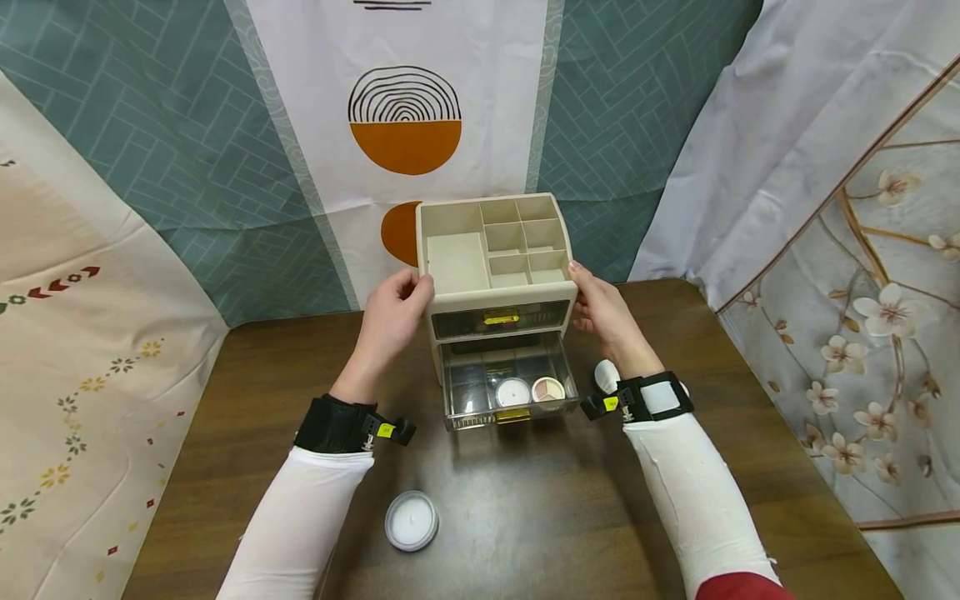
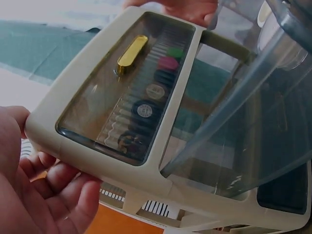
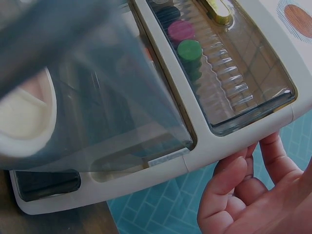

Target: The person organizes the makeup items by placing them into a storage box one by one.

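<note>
A cream organizer (image 1: 498,291) with a compartmented top stands at the back of the table. Its middle clear drawer (image 1: 480,392) is pulled out, holding a white round item (image 1: 513,392) and a round palette (image 1: 548,389). The upper drawer (image 1: 468,321) is closed; bottles with green (image 3: 189,49) and pink caps (image 3: 181,30) show through its front in the right wrist view. My left hand (image 1: 393,321) grips the organizer's left side at the upper corner, thumb on the edge and fingers curled. My right hand (image 1: 606,317) holds the opposite side, fingertips against its wall.
A white candle in a round holder (image 1: 412,521) sits on the wooden table (image 1: 525,517), nearer me and left of the drawer. A white rounded object (image 1: 607,376) is beside my right wrist. Patterned cloths (image 1: 225,167) hang behind and at both sides.
</note>
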A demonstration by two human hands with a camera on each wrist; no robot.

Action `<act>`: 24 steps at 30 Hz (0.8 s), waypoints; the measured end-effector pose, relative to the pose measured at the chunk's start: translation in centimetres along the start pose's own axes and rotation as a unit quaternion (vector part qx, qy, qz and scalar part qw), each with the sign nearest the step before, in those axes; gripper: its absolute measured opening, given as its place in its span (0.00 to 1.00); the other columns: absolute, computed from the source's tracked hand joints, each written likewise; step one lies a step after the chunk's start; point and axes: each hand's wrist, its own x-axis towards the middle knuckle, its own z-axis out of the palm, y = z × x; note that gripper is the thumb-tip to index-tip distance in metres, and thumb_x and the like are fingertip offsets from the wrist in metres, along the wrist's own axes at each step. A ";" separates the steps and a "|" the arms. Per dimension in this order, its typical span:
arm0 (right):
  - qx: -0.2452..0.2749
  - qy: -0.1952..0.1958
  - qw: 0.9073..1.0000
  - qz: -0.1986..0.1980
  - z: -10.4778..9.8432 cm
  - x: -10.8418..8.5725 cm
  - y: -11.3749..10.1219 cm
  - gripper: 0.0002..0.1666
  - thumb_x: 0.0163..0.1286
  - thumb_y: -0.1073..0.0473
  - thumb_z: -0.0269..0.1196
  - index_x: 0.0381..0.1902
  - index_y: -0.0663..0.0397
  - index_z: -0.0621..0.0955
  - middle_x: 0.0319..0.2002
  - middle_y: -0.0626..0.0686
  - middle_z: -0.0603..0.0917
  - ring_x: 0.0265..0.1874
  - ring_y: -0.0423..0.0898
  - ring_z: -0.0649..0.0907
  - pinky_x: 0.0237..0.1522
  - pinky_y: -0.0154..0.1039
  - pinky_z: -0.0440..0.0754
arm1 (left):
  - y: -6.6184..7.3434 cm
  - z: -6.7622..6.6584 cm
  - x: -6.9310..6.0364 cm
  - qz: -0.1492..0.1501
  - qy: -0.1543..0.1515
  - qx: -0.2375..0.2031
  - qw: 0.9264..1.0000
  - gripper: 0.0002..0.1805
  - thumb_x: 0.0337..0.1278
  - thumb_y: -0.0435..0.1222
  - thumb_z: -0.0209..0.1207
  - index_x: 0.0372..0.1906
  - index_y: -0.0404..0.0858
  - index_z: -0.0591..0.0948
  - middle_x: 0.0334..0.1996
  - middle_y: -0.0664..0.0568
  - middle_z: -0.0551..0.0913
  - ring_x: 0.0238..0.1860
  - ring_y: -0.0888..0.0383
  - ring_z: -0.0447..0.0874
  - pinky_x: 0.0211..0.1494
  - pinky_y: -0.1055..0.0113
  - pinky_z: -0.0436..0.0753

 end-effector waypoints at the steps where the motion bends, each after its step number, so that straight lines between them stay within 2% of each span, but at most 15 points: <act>1: -0.001 -0.001 1.000 0.000 0.0 0.0 0.0 0.45 0.77 0.27 0.55 0.69 0.62 0.75 0.44 0.49 0.82 0.39 0.40 0.81 0.37 0.32 0.79 | -0.1 0.0 0.0 -0.002 -0.004 -0.006 1.000 0.19 0.77 0.49 0.55 0.32 0.40 0.75 0.27 0.47 0.71 0.30 0.50 0.71 0.31 0.62 0.69; 8: -0.005 -0.002 1.000 0.003 -0.1 -0.1 -0.1 0.47 0.78 0.27 0.55 0.70 0.63 0.74 0.45 0.50 0.82 0.41 0.40 0.82 0.38 0.32 0.80 | -0.2 0.0 0.1 -0.010 -0.020 -0.032 0.999 0.22 0.78 0.51 0.56 0.31 0.39 0.73 0.28 0.46 0.71 0.26 0.50 0.72 0.28 0.65 0.72; 13: -0.008 0.000 1.000 0.004 -0.1 -0.2 -0.2 0.47 0.77 0.26 0.56 0.70 0.63 0.75 0.46 0.50 0.83 0.41 0.41 0.83 0.39 0.33 0.81 | -0.2 0.0 0.3 -0.010 -0.027 -0.050 0.998 0.21 0.78 0.51 0.56 0.31 0.39 0.73 0.29 0.47 0.71 0.28 0.51 0.72 0.28 0.66 0.73; 24: -0.035 0.001 0.999 0.008 -0.4 -0.5 -0.6 0.46 0.77 0.25 0.56 0.66 0.62 0.78 0.37 0.45 0.83 0.37 0.39 0.80 0.35 0.32 0.77 | -0.5 0.1 0.4 -0.007 -0.028 -0.055 0.998 0.21 0.79 0.49 0.57 0.30 0.39 0.72 0.28 0.47 0.71 0.26 0.52 0.70 0.27 0.65 0.71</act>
